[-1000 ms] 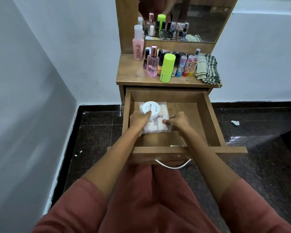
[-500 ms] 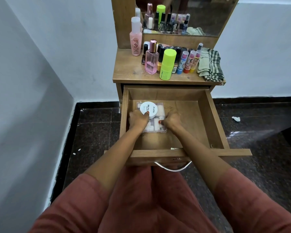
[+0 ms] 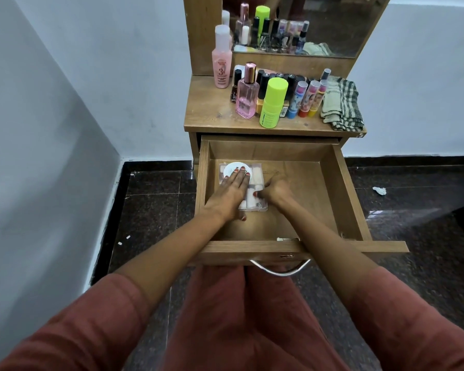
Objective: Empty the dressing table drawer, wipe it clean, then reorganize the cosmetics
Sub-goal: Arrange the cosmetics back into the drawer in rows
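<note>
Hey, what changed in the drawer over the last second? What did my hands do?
The left hand let go of the left edge of the clear case and now lies flat, fingers straight, on the white compact and the case. The right hand still pinches its right edge. The case stays in the drawer; bottles and cloth unchanged.

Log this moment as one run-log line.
left hand: flat on round white tin and clear box | right hand: grips clear box's right edge | drawer: open | checked cloth: on tabletop
</note>
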Motion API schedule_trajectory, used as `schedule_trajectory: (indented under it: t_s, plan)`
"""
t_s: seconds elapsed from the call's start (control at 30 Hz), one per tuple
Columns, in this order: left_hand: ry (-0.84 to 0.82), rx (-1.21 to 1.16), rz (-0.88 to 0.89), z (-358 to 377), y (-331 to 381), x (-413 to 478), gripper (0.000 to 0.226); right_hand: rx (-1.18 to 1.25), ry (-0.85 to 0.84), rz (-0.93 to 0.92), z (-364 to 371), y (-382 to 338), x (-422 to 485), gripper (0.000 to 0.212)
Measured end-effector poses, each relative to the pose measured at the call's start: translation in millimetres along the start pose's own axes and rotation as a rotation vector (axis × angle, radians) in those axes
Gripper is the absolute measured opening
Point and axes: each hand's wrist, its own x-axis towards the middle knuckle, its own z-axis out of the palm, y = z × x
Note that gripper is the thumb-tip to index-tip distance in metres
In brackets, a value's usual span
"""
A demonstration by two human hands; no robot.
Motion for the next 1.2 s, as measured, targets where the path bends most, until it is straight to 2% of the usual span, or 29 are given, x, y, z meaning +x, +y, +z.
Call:
schedule_trajectory:
  t_s: [0.07,0.17,0.27,0.37,0.47,0.67,0.77,0.87,0.9,0.97,1.07,1.2]
  plan:
    - [0.015,0.053,-0.015,1,-1,0,0.093,0.01,0.003,-0.01,4,-3,1,0.016]
    - [0.055,0.081,-0.044,1,-1,-1,0.084,-0.009,0.01,-0.049,8,-7,3,0.016]
    - [0.078,0.079,-0.071,2,-3,-1,0.08,-0.066,0.037,-0.065,10,-14,4,0.021]
    - [0.108,0.062,-0.091,2,-4,0,0.077,-0.045,0.054,-0.079,15,-17,5,0.035]
    - [0.149,0.029,-0.107,2,-5,4,0.074,-0.039,0.071,-0.091,19,-17,5,0.036]
    - [0.162,-0.007,-0.122,-2,-6,8,0.068,0.001,0.088,-0.105,20,-15,8,0.033]
    - [0.162,-0.059,-0.12,-5,-8,8,0.067,-0.022,0.078,-0.114,19,-16,7,0.022]
    - [0.178,-0.106,-0.127,-15,-9,7,0.061,-0.062,0.123,-0.172,16,-24,7,0.023]
    - [0.19,-0.105,-0.133,-18,-9,6,0.056,-0.068,0.132,-0.204,15,-27,6,0.016]
    - [0.227,-0.072,-0.141,-20,-10,8,0.044,-0.062,0.137,-0.251,13,-36,4,0.035]
    - [0.304,0.028,-0.166,-21,-11,13,0.032,-0.048,0.153,-0.348,14,-48,-1,0.034]
    - [0.363,0.071,-0.177,-21,-17,19,0.031,-0.005,0.163,-0.368,22,-54,1,0.041]
